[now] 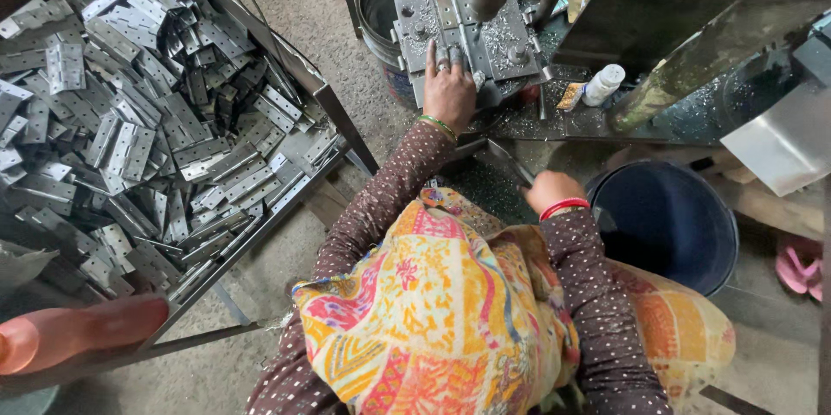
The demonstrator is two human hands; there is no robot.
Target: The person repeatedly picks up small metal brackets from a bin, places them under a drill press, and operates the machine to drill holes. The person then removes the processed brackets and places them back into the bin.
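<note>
One large grey metal tray on the person's left is heaped with flat silver steel hinges, too many to count, so most appear unworked. One dark blue plastic bucket sits right; its contents are not visible. One grey steel press fixture carries the left hand, fingers flat, apparently seating a hinge. The right hand is clenched on a thin metal lever.

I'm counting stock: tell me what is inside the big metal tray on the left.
The metal tray holds a heap of flat grey metal hinges. The top layer covers its floor and any lower pieces.
</note>
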